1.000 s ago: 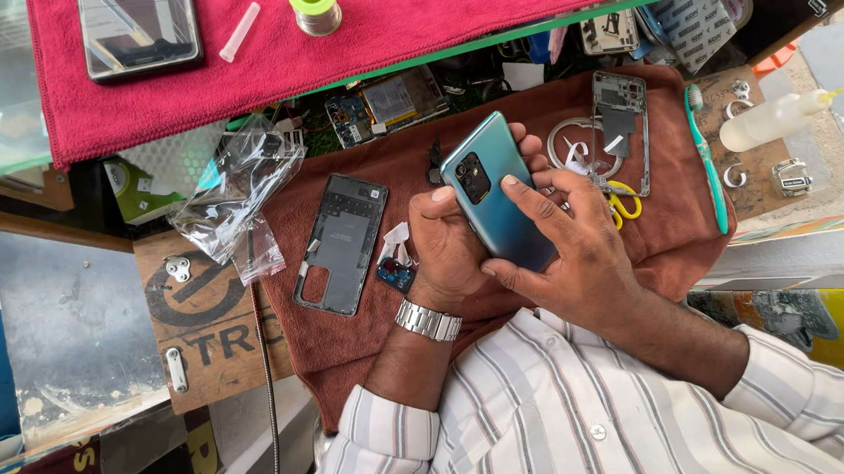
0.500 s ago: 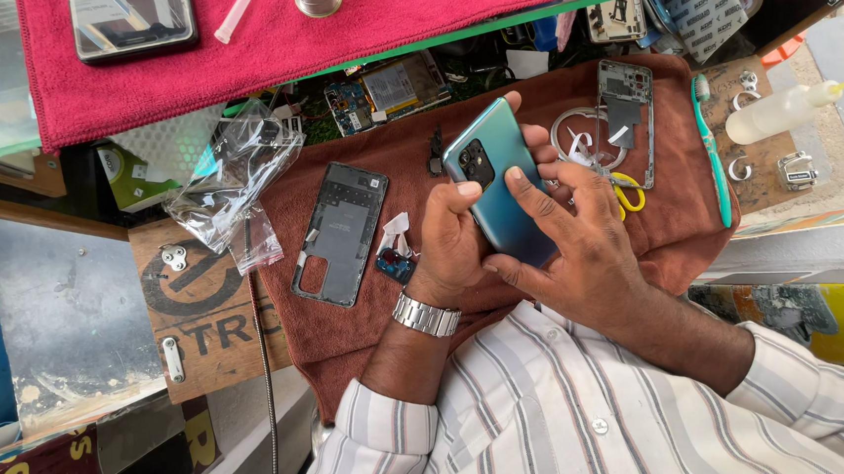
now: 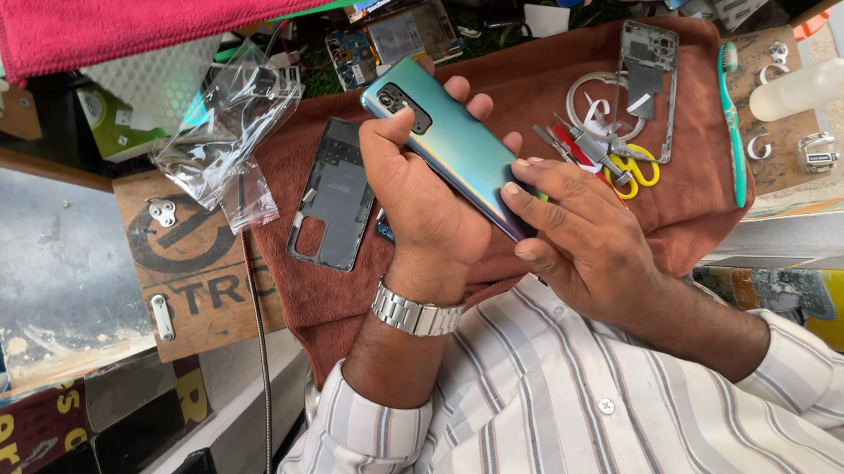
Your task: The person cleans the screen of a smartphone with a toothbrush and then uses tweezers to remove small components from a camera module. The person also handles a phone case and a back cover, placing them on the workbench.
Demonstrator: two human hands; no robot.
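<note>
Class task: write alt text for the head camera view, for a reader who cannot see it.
Two hands grip a blue-green phone, back side up, over a brown cloth: the left hand wraps its upper half, the right hand pinches its lower end. On the cloth lie a dark back cover, a phone frame, yellow scissors and a green toothbrush.

Both arms wear a white long-sleeved shirt [image 3: 593,423] with thin grey and dark vertical stripes, buttoned cuffs and small pale buttons. One wrist carries a silver metal link watch band [image 3: 415,315]. Hands are bare.
</note>
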